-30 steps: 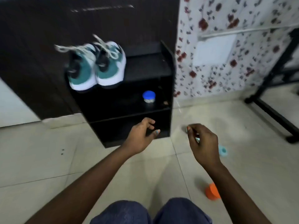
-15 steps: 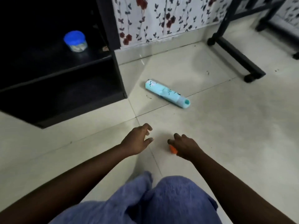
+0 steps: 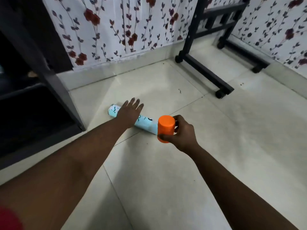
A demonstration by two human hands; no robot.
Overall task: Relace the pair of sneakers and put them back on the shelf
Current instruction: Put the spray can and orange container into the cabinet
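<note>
Pale glossy tiles make the floor (image 3: 216, 146), meeting floral wallpaper (image 3: 132, 22). At the left stands the dark, flat-boarded shelf (image 3: 54, 80); the sneakers are out of view. A black metal frame (image 3: 204, 72) stands on small wheels. A light-blue cylindrical can (image 3: 144, 122) lies on its side under the left hand (image 3: 130, 113), whose fingers are spread flat. The right hand (image 3: 181, 132) grips a smooth orange cap (image 3: 165, 128).

Lighting was dim and soft, coming from above. The pale floor (image 3: 249, 146) carried a mild sheen and faint arm shadows. The shelf (image 3: 33, 113) interior at left was nearly black, detail lost. Wide-angle distortion bent the rack (image 3: 207, 73) and wall (image 3: 116, 30) lines near the edges. The wall pattern was slightly blurred; a red blur sat at the lower left corner.
</note>
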